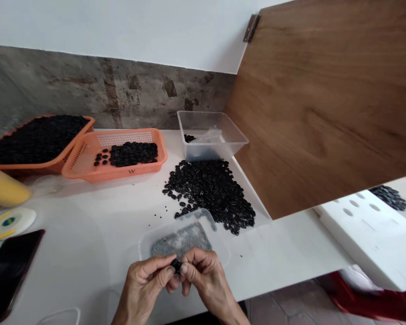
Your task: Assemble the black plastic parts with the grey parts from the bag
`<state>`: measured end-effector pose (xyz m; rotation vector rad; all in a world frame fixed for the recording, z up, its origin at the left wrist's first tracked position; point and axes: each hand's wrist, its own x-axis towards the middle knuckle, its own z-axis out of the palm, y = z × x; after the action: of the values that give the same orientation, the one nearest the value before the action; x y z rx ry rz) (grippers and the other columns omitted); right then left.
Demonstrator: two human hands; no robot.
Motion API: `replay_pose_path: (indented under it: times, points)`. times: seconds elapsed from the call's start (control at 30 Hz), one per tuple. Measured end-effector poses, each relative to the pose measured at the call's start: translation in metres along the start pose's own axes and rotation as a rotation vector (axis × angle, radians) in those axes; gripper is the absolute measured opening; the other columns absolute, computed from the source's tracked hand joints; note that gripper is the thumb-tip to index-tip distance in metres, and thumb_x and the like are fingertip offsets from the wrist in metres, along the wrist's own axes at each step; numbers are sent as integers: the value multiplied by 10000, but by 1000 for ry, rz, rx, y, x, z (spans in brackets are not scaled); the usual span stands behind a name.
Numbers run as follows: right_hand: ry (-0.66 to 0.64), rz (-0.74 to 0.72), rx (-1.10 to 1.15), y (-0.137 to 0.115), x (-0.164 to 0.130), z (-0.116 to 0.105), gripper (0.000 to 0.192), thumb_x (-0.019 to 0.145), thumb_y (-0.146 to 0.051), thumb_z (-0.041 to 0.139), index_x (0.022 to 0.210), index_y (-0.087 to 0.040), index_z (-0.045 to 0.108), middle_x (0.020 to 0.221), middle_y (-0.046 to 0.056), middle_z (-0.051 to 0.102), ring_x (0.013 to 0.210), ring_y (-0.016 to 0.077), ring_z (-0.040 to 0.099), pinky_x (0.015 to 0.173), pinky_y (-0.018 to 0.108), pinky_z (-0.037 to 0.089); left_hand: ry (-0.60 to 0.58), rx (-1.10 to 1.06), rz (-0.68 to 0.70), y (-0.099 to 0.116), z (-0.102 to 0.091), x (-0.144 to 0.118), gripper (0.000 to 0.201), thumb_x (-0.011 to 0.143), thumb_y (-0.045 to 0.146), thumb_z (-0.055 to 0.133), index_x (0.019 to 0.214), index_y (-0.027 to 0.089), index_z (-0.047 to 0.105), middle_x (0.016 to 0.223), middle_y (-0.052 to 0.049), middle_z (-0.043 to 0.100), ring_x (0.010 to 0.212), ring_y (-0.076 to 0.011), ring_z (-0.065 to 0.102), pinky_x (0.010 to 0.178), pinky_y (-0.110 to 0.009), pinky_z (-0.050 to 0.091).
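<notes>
Just in front of me, my left hand (145, 282) and my right hand (205, 275) meet at the fingertips. Between them they pinch a small black oval piece (176, 266), partly covered by the fingers. Under and beyond the hands is a shallow clear plastic tray (143, 249) with fine grey material (186, 239) in it, too small to make out singly. A spread heap of black oval pieces (209, 189), some showing two holes, lies on the white table (98, 234) behind the tray.
An orange basket (113, 175) holds black pieces; a fuller orange basket (59, 161) stands left of it. A clear bin (216, 149) sits behind the heap. A wooden panel (318, 104) rises at right. At left are a phone (11, 271), a round lid (18, 221) and a yellow container (6, 187).
</notes>
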<state>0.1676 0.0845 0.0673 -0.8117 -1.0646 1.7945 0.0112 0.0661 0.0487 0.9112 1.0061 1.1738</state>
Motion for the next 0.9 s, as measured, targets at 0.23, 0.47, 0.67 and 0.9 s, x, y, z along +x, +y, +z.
replay_pose_path:
  times: [0.23, 0.47, 0.67, 0.9]
  points:
    - [36, -6, -73, -6, -4, 1, 367, 872, -448, 601, 687, -141, 521, 531, 8, 568, 486, 84, 534, 439, 163, 337, 8, 12, 135, 7, 15, -8, 288, 801, 208, 682, 1067, 305, 733, 640, 3, 701, 541, -106, 621, 532, -195, 540]
    - [18, 33, -153, -14, -7, -3, 375, 861, -452, 615, 681, -138, 515, 533, -23, 494, 453, 49, 412, 430, 152, 307, 135, -49, -25, 7, 21, -15, 217, 757, 288, 734, 969, 262, 772, 569, 2, 698, 486, -105, 611, 511, -194, 539]
    - [38, 32, -169, -12, -9, -2, 372, 869, -434, 608, 669, -137, 507, 529, -21, 484, 447, 48, 402, 424, 156, 295, -17, -25, 2, 3, 9, -12, 250, 817, 214, 681, 1037, 311, 746, 626, 3, 725, 535, -95, 644, 556, -164, 549]
    - [18, -13, -98, -11, -9, 5, 370, 899, -422, 571, 668, -149, 476, 536, -4, 528, 463, 55, 437, 436, 165, 279, -62, 106, 158, 6, 9, -11, 341, 855, 138, 609, 1112, 340, 705, 650, 24, 714, 549, -87, 635, 555, -165, 549]
